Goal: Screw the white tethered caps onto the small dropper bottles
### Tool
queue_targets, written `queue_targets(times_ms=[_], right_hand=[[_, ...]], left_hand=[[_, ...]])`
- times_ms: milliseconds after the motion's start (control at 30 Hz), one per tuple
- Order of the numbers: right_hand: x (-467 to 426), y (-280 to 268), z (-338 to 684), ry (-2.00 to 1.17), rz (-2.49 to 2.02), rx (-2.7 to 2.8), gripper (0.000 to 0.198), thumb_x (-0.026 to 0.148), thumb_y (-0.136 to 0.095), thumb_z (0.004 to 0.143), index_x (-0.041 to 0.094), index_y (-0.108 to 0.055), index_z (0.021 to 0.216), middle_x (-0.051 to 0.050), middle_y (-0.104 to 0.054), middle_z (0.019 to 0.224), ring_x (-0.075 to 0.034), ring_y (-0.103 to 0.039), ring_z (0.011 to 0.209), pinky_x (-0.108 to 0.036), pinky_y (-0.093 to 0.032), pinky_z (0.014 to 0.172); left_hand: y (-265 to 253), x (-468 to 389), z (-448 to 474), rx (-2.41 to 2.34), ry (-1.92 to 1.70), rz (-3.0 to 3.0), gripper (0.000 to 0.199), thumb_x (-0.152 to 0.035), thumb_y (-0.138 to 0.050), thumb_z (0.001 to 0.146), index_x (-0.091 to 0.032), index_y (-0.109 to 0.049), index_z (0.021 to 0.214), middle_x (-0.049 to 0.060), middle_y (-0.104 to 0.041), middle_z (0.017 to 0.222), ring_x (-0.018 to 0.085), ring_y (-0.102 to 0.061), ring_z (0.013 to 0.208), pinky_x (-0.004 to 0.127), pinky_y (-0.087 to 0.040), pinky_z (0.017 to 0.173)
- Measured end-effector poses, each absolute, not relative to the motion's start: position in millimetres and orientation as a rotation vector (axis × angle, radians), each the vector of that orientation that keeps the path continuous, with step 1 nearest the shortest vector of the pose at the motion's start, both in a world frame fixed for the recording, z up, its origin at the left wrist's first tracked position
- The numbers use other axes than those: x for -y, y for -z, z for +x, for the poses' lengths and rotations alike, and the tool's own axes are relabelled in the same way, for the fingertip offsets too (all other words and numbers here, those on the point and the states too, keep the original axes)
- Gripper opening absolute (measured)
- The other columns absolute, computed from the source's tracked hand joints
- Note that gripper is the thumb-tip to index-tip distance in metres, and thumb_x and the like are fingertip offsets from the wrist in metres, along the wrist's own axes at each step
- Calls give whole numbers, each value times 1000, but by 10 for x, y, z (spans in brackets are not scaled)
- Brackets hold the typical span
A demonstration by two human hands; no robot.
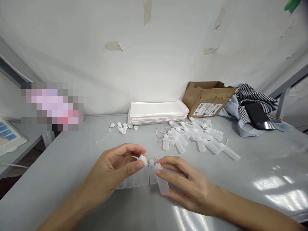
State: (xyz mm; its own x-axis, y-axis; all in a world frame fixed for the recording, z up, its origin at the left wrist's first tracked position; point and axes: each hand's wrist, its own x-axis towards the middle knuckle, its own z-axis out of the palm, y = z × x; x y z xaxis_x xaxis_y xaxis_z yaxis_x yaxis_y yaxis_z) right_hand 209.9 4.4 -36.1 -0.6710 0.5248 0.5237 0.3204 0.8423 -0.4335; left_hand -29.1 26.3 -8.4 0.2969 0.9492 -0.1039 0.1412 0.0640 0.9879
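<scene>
My left hand (120, 166) pinches a small white cap (143, 159) between thumb and forefinger, just above the grey table. Beside it, my right hand (190, 184) grips a translucent plastic bottle (163, 184), slightly tilted, with its neck toward the left hand. Below and between the hands, several similar bottles (137, 178) stand in a row, partly hidden by my left hand. Loose white caps (122, 128) lie in a small group farther back. To the right, a pile of translucent bottles (190, 133) is spread on the table, some with thin strips attached.
A stack of white padded envelopes (157, 112) lies against the wall, next to an open cardboard box (207, 99). At the right back are a striped cloth (255, 93) and a black device (258, 115). A blurred pink patch (51, 102) appears at the left.
</scene>
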Motion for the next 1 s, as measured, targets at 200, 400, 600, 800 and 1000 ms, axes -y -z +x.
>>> queue_targets(times_ms=[200,400,600,800,1000], right_hand=[[-36,367,2094,-257,-603,2374,27,15,-47,95,9,-52,121,-19,-52,118,-18,-57,109,-28,-54,91],[-27,327,2071,-91,-574,2364,22,15,-51,93,8,-58,113,-17,-60,110,-20,-59,107,-27,-55,86],[-76,308,2033,12,-506,2350,18,6,-53,89,9,-62,105,-16,-65,101,-19,-63,94,-35,-54,79],[-87,304,2045,114,-554,2432,21,8,-53,90,14,-64,107,-11,-69,105,-20,-58,99,-42,-47,88],[-57,336,2060,372,-476,2510,24,6,-51,88,16,-66,104,-12,-69,109,-24,-59,101,-49,-44,89]], left_hand=[[134,-222,-142,-1062,-757,1179,21,-39,-69,79,-25,-66,94,0,-67,92,16,-61,91,24,-49,81],[133,-202,-119,-1023,-688,1194,17,-37,-71,78,-24,-67,88,-3,-66,80,13,-61,80,23,-49,74],[143,-250,-171,-1039,-585,1217,17,-38,-70,78,-24,-67,87,-5,-67,71,11,-58,69,21,-46,67],[150,-271,-175,-1104,-548,1296,18,-40,-70,77,-23,-70,81,-5,-63,62,10,-54,62,20,-44,61],[114,-280,-174,-1126,-476,1295,15,-36,-71,76,-21,-70,76,-6,-63,60,10,-57,61,19,-46,60]])
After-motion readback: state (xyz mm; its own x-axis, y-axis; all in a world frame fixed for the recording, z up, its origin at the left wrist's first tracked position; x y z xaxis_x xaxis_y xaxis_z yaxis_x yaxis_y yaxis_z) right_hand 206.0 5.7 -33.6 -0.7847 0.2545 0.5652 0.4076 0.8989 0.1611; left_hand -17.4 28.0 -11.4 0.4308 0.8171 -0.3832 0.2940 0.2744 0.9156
